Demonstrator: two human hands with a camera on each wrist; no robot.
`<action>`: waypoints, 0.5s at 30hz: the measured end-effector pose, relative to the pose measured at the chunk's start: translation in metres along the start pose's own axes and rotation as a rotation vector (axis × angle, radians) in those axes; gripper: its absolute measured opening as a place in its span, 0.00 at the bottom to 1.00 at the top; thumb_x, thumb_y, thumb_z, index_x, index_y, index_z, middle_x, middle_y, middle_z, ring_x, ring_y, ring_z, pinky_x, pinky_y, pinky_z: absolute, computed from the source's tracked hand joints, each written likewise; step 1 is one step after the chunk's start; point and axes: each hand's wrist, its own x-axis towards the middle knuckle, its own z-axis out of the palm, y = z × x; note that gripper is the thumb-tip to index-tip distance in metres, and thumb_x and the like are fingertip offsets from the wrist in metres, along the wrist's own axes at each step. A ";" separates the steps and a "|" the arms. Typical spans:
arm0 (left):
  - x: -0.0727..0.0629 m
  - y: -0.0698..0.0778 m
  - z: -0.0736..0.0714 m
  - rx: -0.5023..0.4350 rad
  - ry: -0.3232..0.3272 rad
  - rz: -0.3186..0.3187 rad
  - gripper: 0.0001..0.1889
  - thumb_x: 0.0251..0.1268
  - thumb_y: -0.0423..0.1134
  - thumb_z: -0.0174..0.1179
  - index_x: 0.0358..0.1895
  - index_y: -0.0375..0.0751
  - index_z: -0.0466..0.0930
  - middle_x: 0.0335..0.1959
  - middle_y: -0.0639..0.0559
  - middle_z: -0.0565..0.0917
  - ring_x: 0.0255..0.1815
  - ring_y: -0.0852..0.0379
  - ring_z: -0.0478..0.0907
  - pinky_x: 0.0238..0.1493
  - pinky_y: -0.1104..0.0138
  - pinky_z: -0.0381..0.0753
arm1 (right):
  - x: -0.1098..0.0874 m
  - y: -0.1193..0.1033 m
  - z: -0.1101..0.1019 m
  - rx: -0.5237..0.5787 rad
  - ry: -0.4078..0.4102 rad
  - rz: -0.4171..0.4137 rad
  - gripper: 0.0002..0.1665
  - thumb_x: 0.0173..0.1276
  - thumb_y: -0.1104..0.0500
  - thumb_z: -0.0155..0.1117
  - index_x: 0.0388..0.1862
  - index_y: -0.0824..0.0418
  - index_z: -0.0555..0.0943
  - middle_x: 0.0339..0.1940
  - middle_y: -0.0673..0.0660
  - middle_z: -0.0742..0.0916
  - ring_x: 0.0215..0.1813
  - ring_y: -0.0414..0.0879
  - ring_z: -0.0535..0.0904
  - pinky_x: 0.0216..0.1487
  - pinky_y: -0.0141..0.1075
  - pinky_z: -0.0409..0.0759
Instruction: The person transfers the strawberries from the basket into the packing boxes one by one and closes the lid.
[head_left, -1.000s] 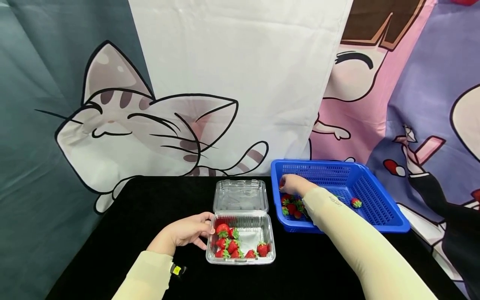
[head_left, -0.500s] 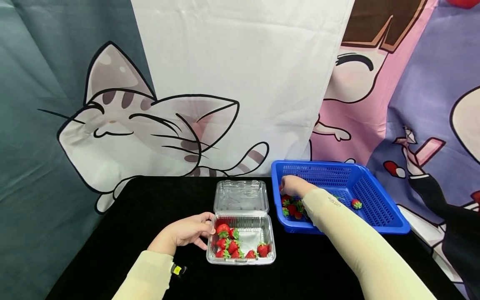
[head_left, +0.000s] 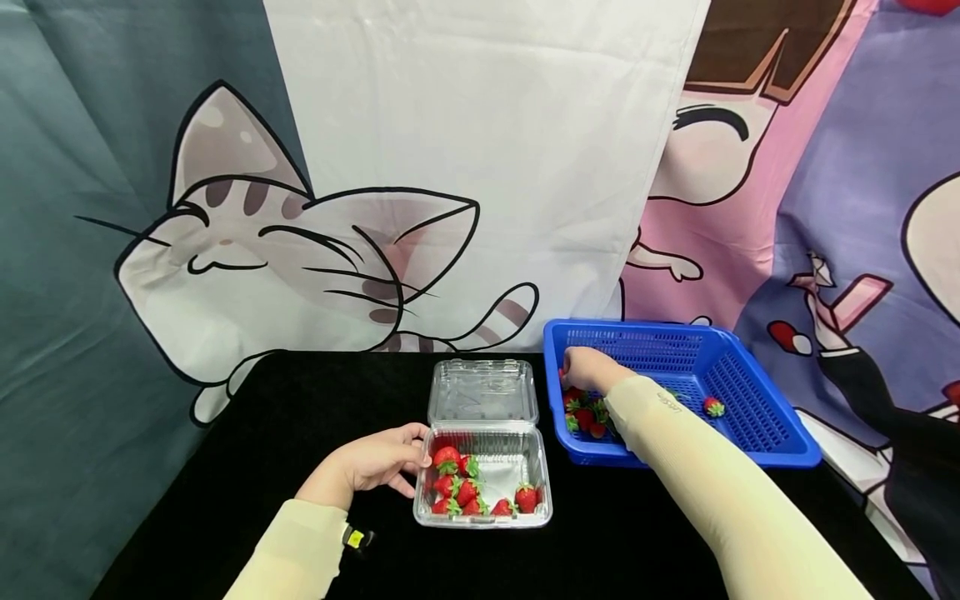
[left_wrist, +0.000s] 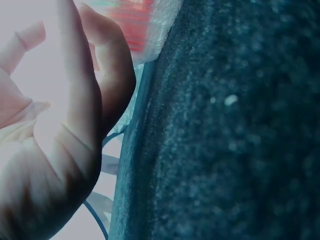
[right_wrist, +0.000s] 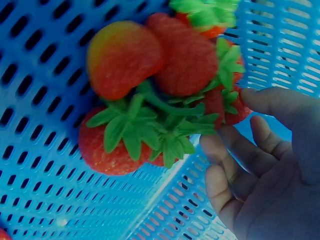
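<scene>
My left hand (head_left: 378,461) grips the left rim of a clear plastic clamshell box (head_left: 544,479), thumb over the edge. The box's lid (head_left: 483,392) is folded back behind it. Inside lie several strawberries, mostly on the left, with one strawberry (head_left: 527,498) at the right. My right hand (head_left: 588,369) reaches into the left end of a blue basket (head_left: 772,417). In the right wrist view its thumb and fingers pinch a red strawberry (right_wrist: 239,112) at the edge of a pile. Other strawberries (right_wrist: 185,55) with green leaves crowd beside the fingertips.
A lone strawberry (head_left: 713,407) lies toward the basket's right side. The black tablecloth (head_left: 360,383) runs under box and basket. Right behind them hangs a printed curtain (head_left: 487,150) with a cartoon cat. A small black and yellow tag (head_left: 357,539) sits at my left wrist.
</scene>
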 end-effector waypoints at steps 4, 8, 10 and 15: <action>0.001 0.000 0.000 -0.006 -0.003 0.000 0.25 0.61 0.34 0.58 0.58 0.33 0.59 0.45 0.42 0.83 0.44 0.48 0.83 0.31 0.62 0.85 | -0.001 0.004 -0.001 0.027 0.035 0.014 0.10 0.65 0.58 0.66 0.35 0.62 0.75 0.29 0.56 0.81 0.33 0.50 0.77 0.39 0.43 0.75; 0.003 0.001 0.001 -0.016 -0.012 0.002 0.25 0.62 0.35 0.59 0.58 0.33 0.60 0.44 0.43 0.83 0.45 0.48 0.82 0.32 0.62 0.85 | -0.005 0.004 -0.006 0.052 0.056 0.012 0.11 0.67 0.58 0.63 0.42 0.65 0.77 0.35 0.59 0.83 0.39 0.52 0.78 0.45 0.46 0.76; 0.004 0.001 0.001 -0.018 -0.015 0.001 0.25 0.62 0.35 0.60 0.58 0.34 0.60 0.44 0.44 0.83 0.45 0.48 0.82 0.32 0.62 0.85 | -0.007 0.003 -0.009 0.066 0.056 0.014 0.13 0.69 0.56 0.62 0.46 0.65 0.78 0.39 0.59 0.84 0.43 0.53 0.79 0.49 0.48 0.76; 0.005 0.002 0.001 -0.017 -0.015 -0.002 0.25 0.62 0.36 0.60 0.59 0.34 0.60 0.45 0.43 0.83 0.45 0.48 0.82 0.32 0.62 0.85 | -0.012 -0.001 -0.018 0.099 0.061 0.012 0.15 0.70 0.55 0.60 0.49 0.63 0.81 0.45 0.60 0.84 0.47 0.53 0.79 0.52 0.49 0.76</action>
